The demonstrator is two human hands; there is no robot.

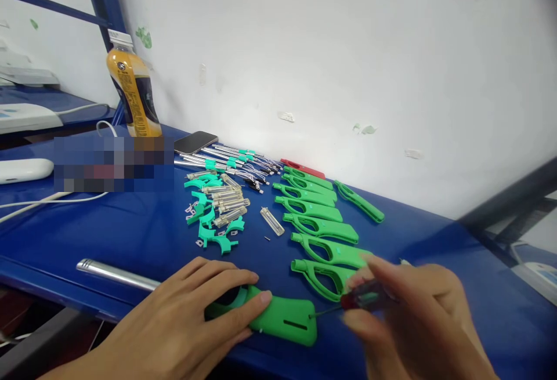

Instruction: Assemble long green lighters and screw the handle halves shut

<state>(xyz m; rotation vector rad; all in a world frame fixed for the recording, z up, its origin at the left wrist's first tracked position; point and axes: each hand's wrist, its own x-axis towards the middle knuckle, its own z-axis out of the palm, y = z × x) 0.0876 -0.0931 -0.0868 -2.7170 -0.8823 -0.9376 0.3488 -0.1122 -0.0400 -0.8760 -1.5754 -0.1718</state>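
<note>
Near the table's front edge lies a green long-necked lighter with a slot in its handle. Its silver metal tube points left. My left hand is closed over the lighter's middle, its fingers pressing across the green body and hiding the trigger area. In my right hand a small screwdriver with a red and clear handle is pinched between thumb and fingers. Its thin shaft reaches left to a small hole at the lighter's right end. Just behind lies a green lighter shell with an open trigger loop.
More green shells line the table's right side, with a red shell behind. Clear fuel tanks, teal triggers and metal tubes with wires lie left of them. A phone and a drink bottle stand further back.
</note>
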